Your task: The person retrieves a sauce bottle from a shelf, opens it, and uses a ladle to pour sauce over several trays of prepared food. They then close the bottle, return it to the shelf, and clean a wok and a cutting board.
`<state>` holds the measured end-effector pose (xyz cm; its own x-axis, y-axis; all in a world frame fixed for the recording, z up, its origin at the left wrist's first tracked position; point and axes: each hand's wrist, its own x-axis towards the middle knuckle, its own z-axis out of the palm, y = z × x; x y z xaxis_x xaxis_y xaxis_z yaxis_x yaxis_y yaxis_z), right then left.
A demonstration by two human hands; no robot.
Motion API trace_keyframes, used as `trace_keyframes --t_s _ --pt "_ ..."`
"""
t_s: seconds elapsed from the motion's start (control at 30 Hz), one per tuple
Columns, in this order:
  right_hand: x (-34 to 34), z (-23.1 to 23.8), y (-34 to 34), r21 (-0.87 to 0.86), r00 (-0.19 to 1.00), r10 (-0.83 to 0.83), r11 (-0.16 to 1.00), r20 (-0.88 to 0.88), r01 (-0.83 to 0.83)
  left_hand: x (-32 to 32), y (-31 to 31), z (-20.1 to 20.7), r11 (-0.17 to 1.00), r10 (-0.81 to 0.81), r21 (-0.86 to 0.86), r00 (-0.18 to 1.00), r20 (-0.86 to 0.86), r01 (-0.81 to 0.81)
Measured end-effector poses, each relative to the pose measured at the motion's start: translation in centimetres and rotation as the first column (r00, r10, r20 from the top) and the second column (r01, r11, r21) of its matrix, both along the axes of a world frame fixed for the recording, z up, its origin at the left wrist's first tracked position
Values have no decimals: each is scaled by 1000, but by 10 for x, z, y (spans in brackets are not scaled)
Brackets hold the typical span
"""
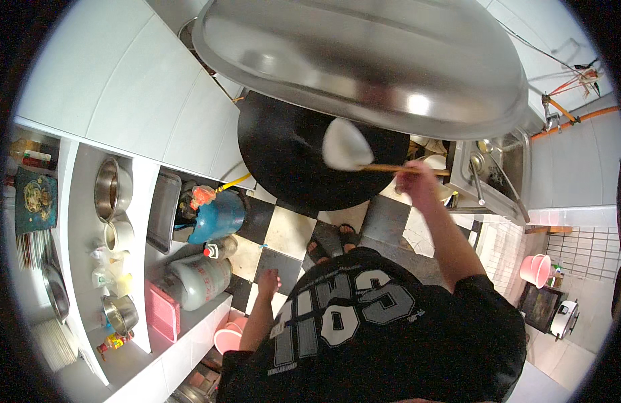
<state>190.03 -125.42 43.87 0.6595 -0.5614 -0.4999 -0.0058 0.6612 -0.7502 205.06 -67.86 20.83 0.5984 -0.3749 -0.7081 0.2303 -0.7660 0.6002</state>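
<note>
My right hand is closed around the thin wooden handle of a spatula-like tool with a broad, pale, triangular head. That head is blurred, and it hangs over a very large black wok. A big curved steel hood hides the wok's far side. What lies inside the wok cannot be made out. Low at my left side, my left hand is loosely curled with no object showing in it. Its closest surroundings are the checkered floor and my black shirt.
Left shelves hold metal bowls and plates. Below stand a blue gas cylinder, a large clear jug and a pink basket. At right are a steel sink, orange hoses, a pink bucket and a white rice cooker.
</note>
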Motion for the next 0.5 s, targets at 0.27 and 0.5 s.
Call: trace_keyframes --t_s 0.27,0.5 --pt "-195 27 -168 105 534 -842 539 69 836 4 -62 34 982 -187 -3 966 177 190" --pt "-56 5 -96 117 828 -540 841 150 528 -16 -32 9 868 -488 272 813 317 415"
